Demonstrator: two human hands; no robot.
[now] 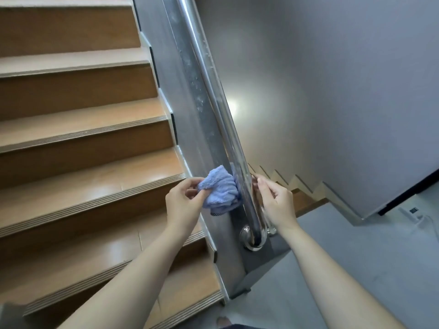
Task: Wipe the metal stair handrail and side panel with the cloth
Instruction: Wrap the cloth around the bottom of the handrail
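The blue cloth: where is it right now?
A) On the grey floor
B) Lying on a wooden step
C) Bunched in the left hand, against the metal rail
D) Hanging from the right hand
C: the blue cloth is bunched in the left hand and pressed against the metal handrail, while the right hand touches the rail's other side.

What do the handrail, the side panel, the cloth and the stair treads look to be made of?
Handrail: polished metal, likely stainless steel, with mirror-like reflections. Side panel: duller brushed metal, blotched with pale dusty marks. Cloth: soft blue pile, probably microfibre or terry, fuzzy and bunched. Treads: glossy wood-look surface, wood or laminate, with ribbed nosing strips.
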